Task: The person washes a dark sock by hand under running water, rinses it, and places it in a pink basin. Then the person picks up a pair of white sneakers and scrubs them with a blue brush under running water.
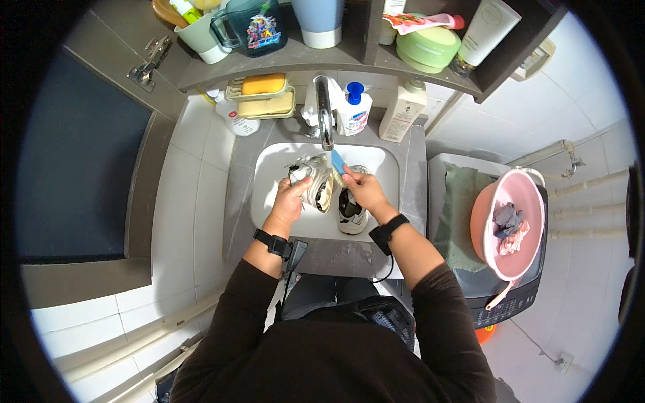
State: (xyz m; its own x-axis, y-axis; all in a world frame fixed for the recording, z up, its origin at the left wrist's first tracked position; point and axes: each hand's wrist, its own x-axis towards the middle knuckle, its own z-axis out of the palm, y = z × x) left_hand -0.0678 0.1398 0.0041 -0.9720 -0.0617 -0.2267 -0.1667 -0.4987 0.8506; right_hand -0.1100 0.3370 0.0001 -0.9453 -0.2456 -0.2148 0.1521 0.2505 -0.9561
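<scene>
My left hand [291, 198] grips a white sneaker [313, 185] with dark trim, tilted on its side over the white sink basin [267, 171]. In my right hand [366, 189] is a scrub brush [338, 163] with a blue back and pale bristles. Its bristles are close to the sneaker's side; I cannot tell whether they touch. A second white sneaker [352, 221] with a dark lining lies in the basin under my right hand, its far part partly hidden. Above the held sneaker hangs the chrome faucet [325, 116], with what looks like water below its spout.
Behind the basin stand a pump bottle with a blue top [355, 111], a tall beige bottle [403, 112] and soap bars in dishes [264, 95]. A shelf [347, 60] overhangs them. At right, a pink basin [529, 226] holding cloths sits on a washing machine [468, 287].
</scene>
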